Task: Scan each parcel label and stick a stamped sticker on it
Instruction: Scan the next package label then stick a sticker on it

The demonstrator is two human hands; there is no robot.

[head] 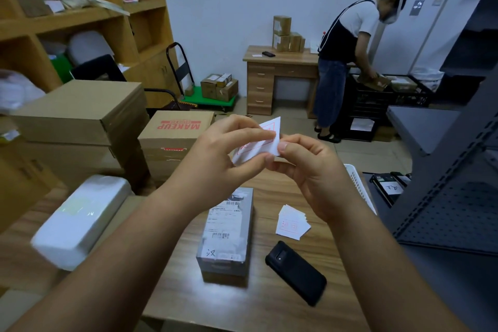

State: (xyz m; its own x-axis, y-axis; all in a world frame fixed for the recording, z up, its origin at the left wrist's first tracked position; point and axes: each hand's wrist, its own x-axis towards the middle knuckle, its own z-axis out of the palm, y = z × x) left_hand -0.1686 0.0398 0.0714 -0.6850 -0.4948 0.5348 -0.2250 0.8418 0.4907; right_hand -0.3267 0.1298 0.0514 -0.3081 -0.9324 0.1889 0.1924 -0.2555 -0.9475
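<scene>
Both my hands hold one white sticker [265,139] with a red stamp, raised above the wooden table [269,312]. My left hand [229,153] pinches its left part between thumb and fingers. My right hand [310,170] pinches its right edge with thumb and forefinger. Below them a small wrapped parcel [226,234] lies on the table with its printed barcode label facing up. A loose stack of stamped stickers [292,224] lies to the parcel's right. A black handheld scanner [296,272] lies in front of that stack.
A white padded parcel [80,218] lies at the table's left. Cardboard boxes [80,113] are stacked behind it, one marked MAKEUP [177,129]. A white basket [359,186] and a grey metal shelf [452,197] stand on the right. Another person [345,62] bends over black crates at the back.
</scene>
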